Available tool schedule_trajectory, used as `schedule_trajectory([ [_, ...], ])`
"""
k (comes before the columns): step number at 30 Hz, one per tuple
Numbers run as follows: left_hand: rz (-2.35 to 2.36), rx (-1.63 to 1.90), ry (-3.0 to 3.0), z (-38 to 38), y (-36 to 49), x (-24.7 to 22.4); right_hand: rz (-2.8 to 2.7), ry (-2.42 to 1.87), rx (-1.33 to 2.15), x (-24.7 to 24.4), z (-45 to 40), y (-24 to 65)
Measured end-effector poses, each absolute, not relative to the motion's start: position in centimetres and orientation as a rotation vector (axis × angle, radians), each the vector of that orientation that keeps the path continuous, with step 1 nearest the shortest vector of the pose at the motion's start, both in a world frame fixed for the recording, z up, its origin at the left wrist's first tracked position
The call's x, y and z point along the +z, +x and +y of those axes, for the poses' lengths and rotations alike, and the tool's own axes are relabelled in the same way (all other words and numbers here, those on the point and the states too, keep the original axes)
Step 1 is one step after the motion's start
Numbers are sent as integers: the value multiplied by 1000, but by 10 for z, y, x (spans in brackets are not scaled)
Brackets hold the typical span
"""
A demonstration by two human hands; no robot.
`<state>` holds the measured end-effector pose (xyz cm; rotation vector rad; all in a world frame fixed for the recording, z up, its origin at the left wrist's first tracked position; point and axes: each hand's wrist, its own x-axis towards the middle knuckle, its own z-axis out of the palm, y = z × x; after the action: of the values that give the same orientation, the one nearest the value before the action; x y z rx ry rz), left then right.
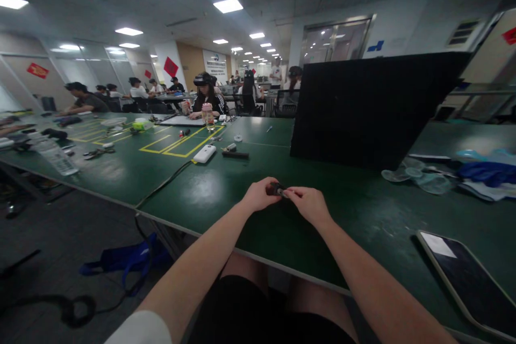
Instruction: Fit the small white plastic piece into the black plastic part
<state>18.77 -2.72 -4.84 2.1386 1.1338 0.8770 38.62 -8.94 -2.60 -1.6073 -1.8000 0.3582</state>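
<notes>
My left hand (260,195) is closed around a small dark object (274,188) just above the green table (226,215). Its kind is too small to make out. The fingertips of my right hand (309,203) pinch the near right end of the same object, where a light metallic-looking bit shows. Both hands meet in front of me, close to the table's near edge, and their fingers partly cover the object.
A large black panel (355,113) stands upright beyond my right hand. A phone (467,279) lies at the near right. Further off are a white power bank-like box (205,153) with a cable, a dark bar (235,155), a water bottle (56,156) and a pink-lidded bottle (208,117). Several people sit behind.
</notes>
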Motion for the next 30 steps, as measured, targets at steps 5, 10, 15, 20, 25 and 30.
schedule_trajectory([
  [5,1105,881,2140,-26,187,-47,-1849,-1653,412,-25,-89,388],
  [10,1141,934,2150,-24,190,-48,-1807,-1671,375,-17,-90,392],
  [15,1203,958,2113,-21,182,-47,-1792,-1708,350,-15,-87,403],
  [20,1327,961,2074,-21,114,-34,-1783,-1697,480,-17,-87,408],
  [25,1603,829,2363,-20,30,-7,-1867,-1665,575,-19,-86,402],
  [30,1437,553,2757,-20,-2,7,-1965,-1635,646,-20,-85,398],
])
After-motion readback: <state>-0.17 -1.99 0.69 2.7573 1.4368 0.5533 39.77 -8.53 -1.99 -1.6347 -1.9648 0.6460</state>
